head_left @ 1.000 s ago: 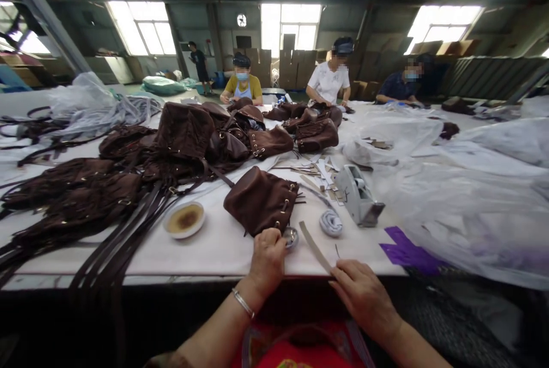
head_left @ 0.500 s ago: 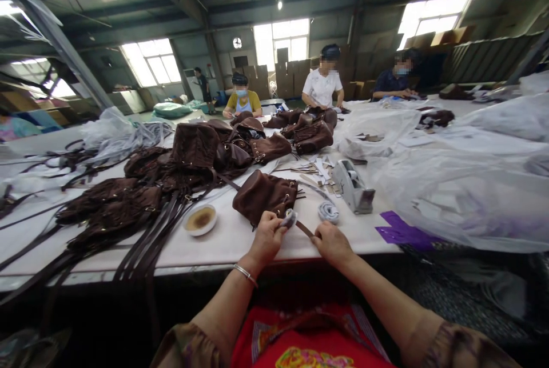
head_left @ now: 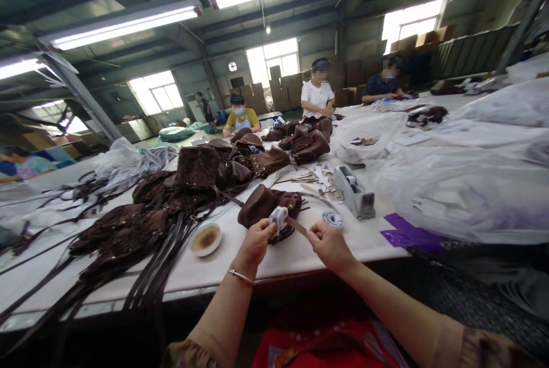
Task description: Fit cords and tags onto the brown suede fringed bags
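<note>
My left hand (head_left: pixel 256 242) pinches a whitish wrapped bundle (head_left: pixel 279 218) in front of a dark brown bag (head_left: pixel 261 203). Between the fingers of my right hand (head_left: pixel 328 242) is one end of a brown strap (head_left: pixel 298 226); its other end meets the bundle. Just behind my right hand lies a pale coiled strip (head_left: pixel 332 218). A grey tape dispenser (head_left: pixel 355 194) stands to the right of the coil. Left of my left hand sits a white dish (head_left: pixel 206 240) with brownish contents.
Brown bags (head_left: pixel 197 168) and long dark straps are piled at the left. Clear plastic sheeting (head_left: pixel 446 191) and purple tape (head_left: pixel 407 234) lie at the right. Paper scraps (head_left: pixel 321 176) are behind the dispenser. Several people are beyond the white table (head_left: pixel 240 268).
The bundle in my left hand has come up and left and now shows its whitish side. The strap is still in my right hand. The camera view has tilted.
</note>
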`<state>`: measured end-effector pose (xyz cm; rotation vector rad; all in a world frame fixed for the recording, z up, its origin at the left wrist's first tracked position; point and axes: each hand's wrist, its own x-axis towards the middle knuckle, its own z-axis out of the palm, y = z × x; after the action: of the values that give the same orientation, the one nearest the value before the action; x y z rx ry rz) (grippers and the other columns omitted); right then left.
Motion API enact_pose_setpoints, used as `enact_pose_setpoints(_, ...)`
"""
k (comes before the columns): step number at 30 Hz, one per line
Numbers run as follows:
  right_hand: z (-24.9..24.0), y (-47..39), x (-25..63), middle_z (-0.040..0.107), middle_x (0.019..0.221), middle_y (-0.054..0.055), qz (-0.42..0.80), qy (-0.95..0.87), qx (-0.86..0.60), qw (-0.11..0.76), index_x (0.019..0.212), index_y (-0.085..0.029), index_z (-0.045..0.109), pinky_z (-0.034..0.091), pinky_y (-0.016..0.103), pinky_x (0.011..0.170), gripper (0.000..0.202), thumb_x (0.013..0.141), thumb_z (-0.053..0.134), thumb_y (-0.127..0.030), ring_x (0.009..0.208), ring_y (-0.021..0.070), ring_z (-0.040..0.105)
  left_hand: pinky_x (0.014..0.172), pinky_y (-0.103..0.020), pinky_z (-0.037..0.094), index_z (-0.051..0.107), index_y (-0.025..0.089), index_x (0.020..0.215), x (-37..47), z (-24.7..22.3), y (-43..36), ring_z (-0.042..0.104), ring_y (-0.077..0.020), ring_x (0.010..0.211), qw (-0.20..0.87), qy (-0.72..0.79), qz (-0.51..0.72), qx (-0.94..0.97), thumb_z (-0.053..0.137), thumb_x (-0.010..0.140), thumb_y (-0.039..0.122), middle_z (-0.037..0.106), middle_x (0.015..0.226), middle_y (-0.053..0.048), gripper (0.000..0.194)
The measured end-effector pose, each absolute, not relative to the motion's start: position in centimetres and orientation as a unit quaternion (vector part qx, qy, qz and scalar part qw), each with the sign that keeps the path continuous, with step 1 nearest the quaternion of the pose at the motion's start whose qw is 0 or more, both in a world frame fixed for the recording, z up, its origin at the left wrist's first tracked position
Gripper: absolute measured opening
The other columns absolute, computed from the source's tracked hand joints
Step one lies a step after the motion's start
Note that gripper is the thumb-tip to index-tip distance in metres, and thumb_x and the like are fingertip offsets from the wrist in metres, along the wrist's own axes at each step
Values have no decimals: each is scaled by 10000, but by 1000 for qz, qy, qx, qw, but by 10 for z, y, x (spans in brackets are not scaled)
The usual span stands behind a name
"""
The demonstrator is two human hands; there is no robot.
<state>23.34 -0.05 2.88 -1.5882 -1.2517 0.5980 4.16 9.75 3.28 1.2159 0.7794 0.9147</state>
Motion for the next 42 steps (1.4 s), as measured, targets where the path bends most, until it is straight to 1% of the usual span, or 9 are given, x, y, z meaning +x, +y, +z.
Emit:
enact_pose_setpoints(4,28,11,222,563,465,-22,307,-482,-653,497,630,-213,557,339,237,446,171,761,575,-322,437,125,500,655,-246,369,692,105,849,39,31,95,490,-120,666,635,344,412,556,787,706,479,595,712,-23,411)
enact_pose_setpoints(9,29,22,212,485,389,-64,458,-376,-602,535,623,-208,530,255,208,365,224,686,678,-363,346,86,401,707,-269,404,693,133,804,39,29,91,505,-153,759,566,365,415,612,758,717,477,585,815,-39,361)
enact_pose_setpoints(13,24,28,210,477,414,-83,571,-296,-509,573,682,-202,506,158,175,337,337,606,768,-400,316,46,316,771,-287,423,685,155,740,41,31,87,516,-174,851,475,376,391,693,676,790,366,558,908,-49,217)
enact_pose_setpoints(17,13,29,209,451,457,-102,610,-272,-487,562,731,-221,446,137,165,331,428,607,764,-480,315,30,250,810,-296,431,655,161,671,46,34,79,512,-161,844,404,365,349,762,637,801,247,514,877,-30,156)
enact_pose_setpoints(21,1,28,208,401,476,-125,618,-284,-477,557,774,-231,429,180,166,353,483,607,766,-533,336,28,235,830,-295,445,685,170,725,48,36,72,530,-161,861,385,352,342,781,644,785,206,534,902,-31,81)
enact_pose_setpoints(24,-3,27,208,415,478,-112,596,-308,-490,557,785,-222,475,172,177,364,516,592,780,-590,350,39,272,819,-286,446,673,170,686,46,35,72,536,-156,853,382,343,346,785,652,781,199,544,900,-30,102)
enact_pose_setpoints(30,-11,26,219,446,508,-54,448,-475,-529,542,730,-170,631,278,208,442,410,707,760,-558,478,73,371,784,-270,442,684,169,655,40,23,80,537,-145,815,391,345,352,778,674,764,207,535,874,-19,116)
enact_pose_setpoints(38,-24,30,211,432,543,-78,554,-365,-511,546,860,-193,617,192,175,389,496,640,797,-600,410,46,314,767,-266,444,715,163,687,39,16,82,541,-141,800,392,324,372,776,703,750,199,535,884,-22,73)
enact_pose_setpoints(42,-25,27,208,401,525,-79,529,-410,-522,529,821,-189,620,207,194,395,410,707,761,-557,415,52,290,762,-260,450,716,163,698,37,14,80,536,-139,793,381,326,378,779,703,761,196,537,882,-25,72)
